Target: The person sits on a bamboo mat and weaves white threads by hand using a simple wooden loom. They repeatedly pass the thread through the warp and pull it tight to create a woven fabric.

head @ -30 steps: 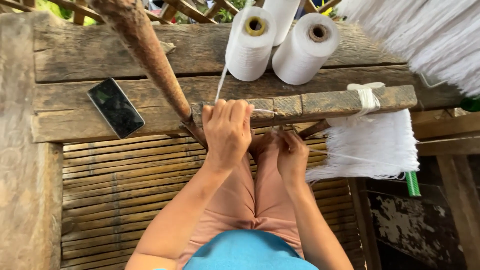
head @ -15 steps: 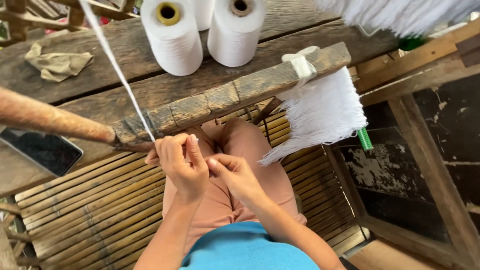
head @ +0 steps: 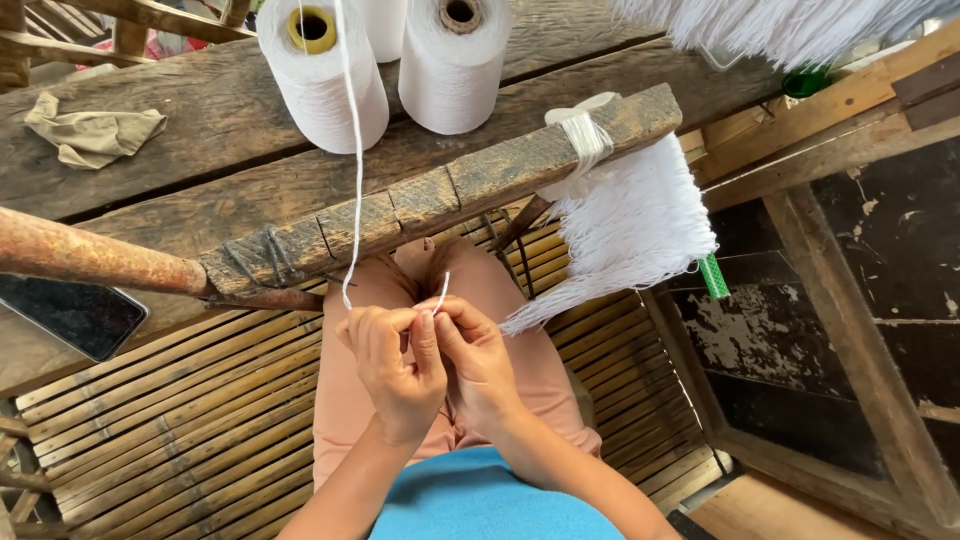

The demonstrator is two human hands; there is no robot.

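left hand [head: 392,362] + right hand [head: 478,350] both pinching the white thread [head: 352,150] just below the notched wooden beam [head: 440,195], fingertips together to work its end | thread runs up past that beam so it stays taut | spools [head: 318,70] sit just behind the beam

Your left hand [head: 395,365] hides where the white thread [head: 355,150] ends. The top edge cuts off your middle spool [head: 383,25]. The left edge cuts your phone [head: 65,315].
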